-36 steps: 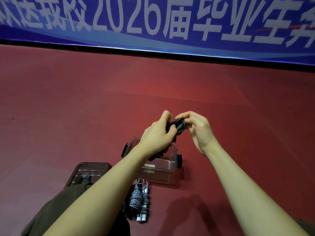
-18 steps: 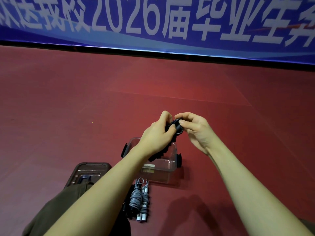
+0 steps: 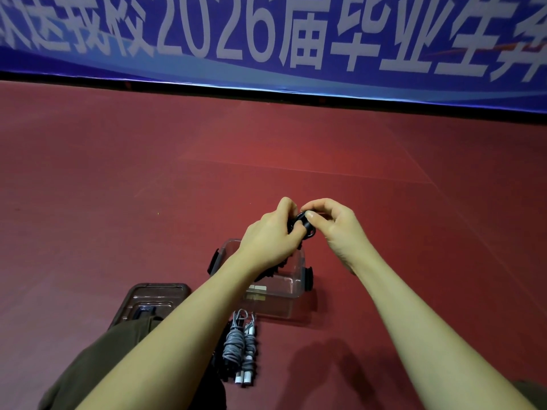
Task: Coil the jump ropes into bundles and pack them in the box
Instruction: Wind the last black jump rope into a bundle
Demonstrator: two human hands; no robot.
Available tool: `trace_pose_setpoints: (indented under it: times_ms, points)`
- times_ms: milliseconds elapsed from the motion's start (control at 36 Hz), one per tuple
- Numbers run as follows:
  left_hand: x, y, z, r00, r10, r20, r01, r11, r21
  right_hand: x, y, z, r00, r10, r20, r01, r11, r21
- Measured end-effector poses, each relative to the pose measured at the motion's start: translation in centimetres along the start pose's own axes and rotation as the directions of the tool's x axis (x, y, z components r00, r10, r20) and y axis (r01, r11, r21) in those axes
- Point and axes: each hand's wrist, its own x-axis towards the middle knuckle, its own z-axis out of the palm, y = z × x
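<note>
Both hands hold black rope [image 3: 305,227] above box [image 3: 297,287]: L hand [image 3: 270,242] grips bundle, R hand [image 3: 336,229] pinches top loop. If pinch slips, coil prob springs loose, needs rewinding.

This is looking like a school sports hall or gym. A dark red sports floor [image 3: 148,173] is stretching wide with faint seams between its sheets, and a long blue banner [image 3: 266,39] is hanging along its far edge, showing large white Chinese characters and "2026". Coiled ropes [image 3: 236,344] and a clear box [image 3: 296,261] are sitting directly on the floor.
</note>
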Motion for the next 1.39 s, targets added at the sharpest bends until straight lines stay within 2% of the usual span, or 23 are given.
trace_pose_setpoints:
  times_ms: [111,306,417,583,667,750,861,944,1056,1167,1389]
  points:
    - [0.2,-0.2,-0.1,1.000,0.020,-0.007,-0.020,1.000,0.000,0.2,0.1,-0.1,1.000,0.029,0.005,-0.029,0.996,0.080]
    - [0.2,-0.4,-0.4,0.999,0.047,-0.008,-0.047,0.999,0.011,0.2,-0.3,-0.6,0.992,0.012,0.127,-0.029,0.990,0.135]
    - [0.4,-0.4,-0.3,0.999,0.041,-0.018,-0.041,0.999,0.005,0.0,-0.4,-0.2,0.997,-0.019,0.077,0.019,1.000,0.001]
    - [0.4,-0.4,-0.3,0.999,0.034,-0.007,-0.034,0.999,-0.041,0.1,-0.6,0.1,0.999,-0.036,-0.004,0.036,0.998,-0.060]
    - [0.4,-0.4,-0.2,0.998,0.064,-0.013,-0.063,0.997,0.051,0.4,-0.5,0.1,0.999,-0.036,-0.026,0.032,0.987,-0.155]
    - [0.3,-0.6,0.2,0.993,0.101,-0.053,-0.091,0.982,0.164,0.7,-0.7,-0.3,1.000,0.005,0.029,0.003,0.961,-0.277]
    - [0.5,-0.7,0.3,0.990,0.113,-0.088,-0.093,0.973,0.212,0.8,-1.2,-0.4,0.999,-0.001,0.045,0.018,0.926,-0.377]
    - [0.6,-0.7,-0.2,0.992,0.112,-0.063,-0.096,0.971,0.220,0.5,-1.0,0.0,0.999,-0.020,0.025,0.028,0.917,-0.398]
    - [0.6,-0.6,-0.9,0.999,0.050,-0.016,-0.048,0.994,0.100,0.0,-0.9,0.7,0.999,-0.032,0.015,0.035,0.946,-0.322]
    - [0.4,-0.7,-1.2,0.999,0.024,0.027,-0.024,1.000,0.016,0.1,-0.7,1.0,1.000,-0.002,0.030,0.012,0.937,-0.349]
    - [0.1,-0.5,-1.2,0.998,0.009,0.056,-0.015,0.994,0.111,0.3,-1.1,1.1,0.999,0.015,0.045,0.005,0.904,-0.428]
